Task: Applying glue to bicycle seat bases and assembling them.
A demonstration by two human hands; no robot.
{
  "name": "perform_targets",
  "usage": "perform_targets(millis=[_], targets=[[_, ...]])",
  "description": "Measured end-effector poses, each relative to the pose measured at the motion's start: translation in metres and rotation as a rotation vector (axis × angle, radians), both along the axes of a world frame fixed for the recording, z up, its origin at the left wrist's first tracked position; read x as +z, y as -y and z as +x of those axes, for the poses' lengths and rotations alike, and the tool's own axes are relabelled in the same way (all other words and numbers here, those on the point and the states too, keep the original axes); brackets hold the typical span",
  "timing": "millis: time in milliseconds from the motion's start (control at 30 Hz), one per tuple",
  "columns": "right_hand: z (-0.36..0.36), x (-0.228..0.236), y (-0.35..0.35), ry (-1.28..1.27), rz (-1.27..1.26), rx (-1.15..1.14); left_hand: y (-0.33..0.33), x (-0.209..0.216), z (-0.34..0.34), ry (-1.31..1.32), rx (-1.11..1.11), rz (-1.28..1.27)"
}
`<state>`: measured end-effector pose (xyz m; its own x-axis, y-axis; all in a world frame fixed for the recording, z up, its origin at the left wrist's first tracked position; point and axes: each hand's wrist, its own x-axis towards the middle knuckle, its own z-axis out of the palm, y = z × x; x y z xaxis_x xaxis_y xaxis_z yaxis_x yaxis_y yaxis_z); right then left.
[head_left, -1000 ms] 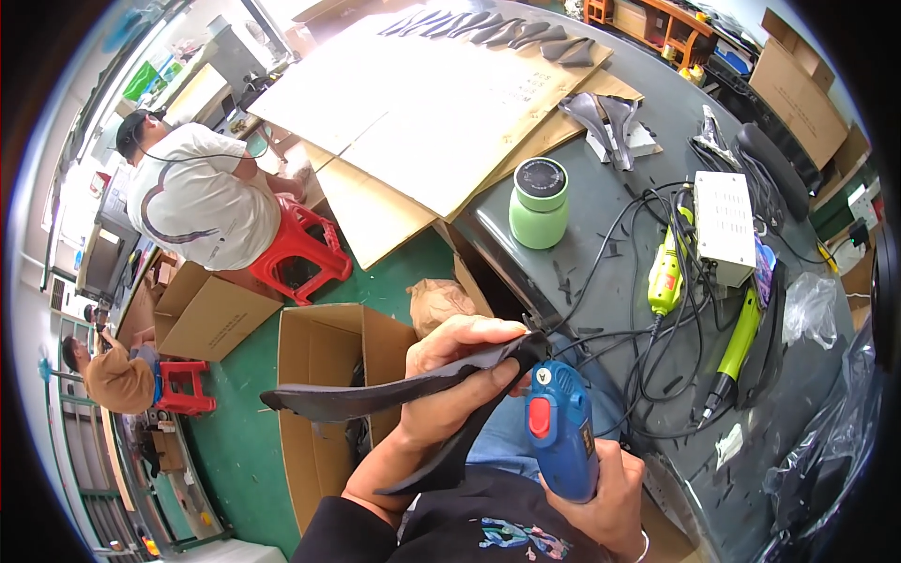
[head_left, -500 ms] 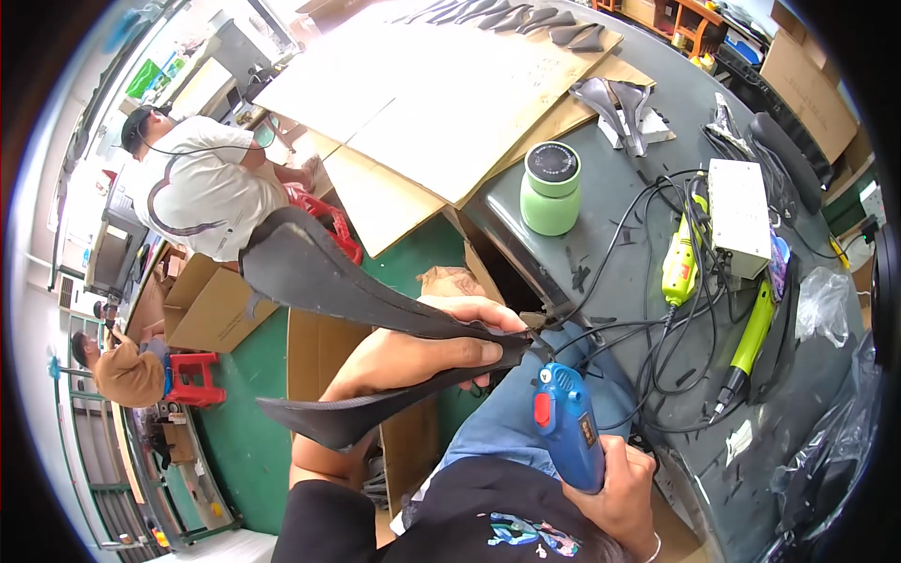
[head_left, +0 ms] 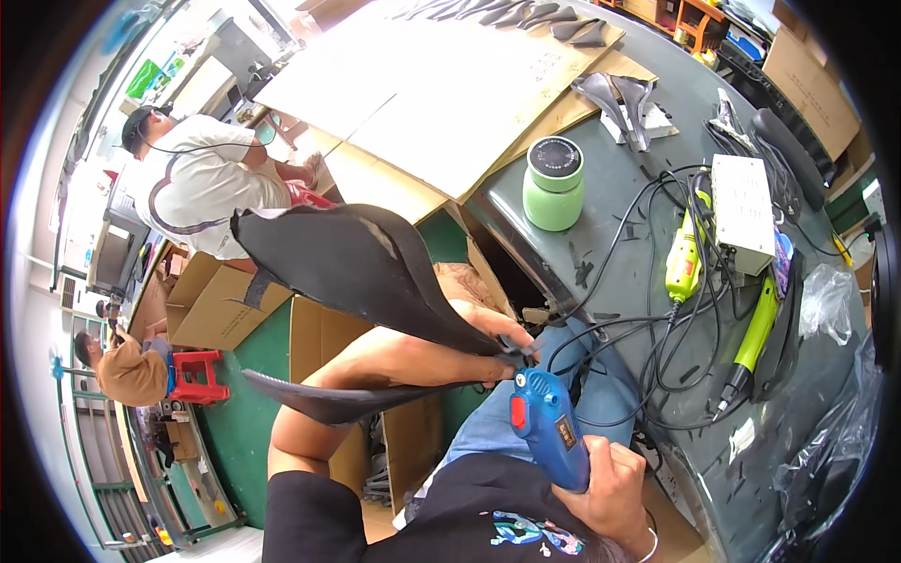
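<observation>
Head view: the person's left hand (head_left: 450, 364) has its fingers clamped on the narrow end of a black two-winged piece (head_left: 347, 263), held in the air beside the bench (head_left: 601, 169). The right hand (head_left: 610, 488) has fingers wrapped round a blue tool (head_left: 554, 427), nose near that end.

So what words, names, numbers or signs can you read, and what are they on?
None is clear enough to quote.
Blue tool: print, too small to read.
Green bottle: print on top, too small.
White box: print, too small.
Left carton: print, too blurred.
Right carton: faint print, too blurred.
Cardboard sheet: faint marks, too blurred.
</observation>
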<state>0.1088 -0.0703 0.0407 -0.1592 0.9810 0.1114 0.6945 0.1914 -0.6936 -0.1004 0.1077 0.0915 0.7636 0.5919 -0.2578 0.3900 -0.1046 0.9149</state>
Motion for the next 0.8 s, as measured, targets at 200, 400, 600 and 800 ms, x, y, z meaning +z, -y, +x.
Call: perform_targets(millis=[200,400,600,800], targets=[[-0.004,0.002,-0.003,-0.068,0.038,-0.002,0.003,-0.004,0.006,0.111,-0.081,0.129],[-0.013,0.001,-0.005,-0.152,0.017,-0.044,0.000,-0.024,0.014,0.138,0.007,0.257],[-0.011,-0.002,-0.011,-0.094,0.038,-0.124,-0.007,0.010,-0.001,0.730,0.336,-0.040],[-0.004,0.004,-0.009,-0.063,0.007,-0.157,0.019,-0.002,0.030,0.998,0.832,-0.006]])
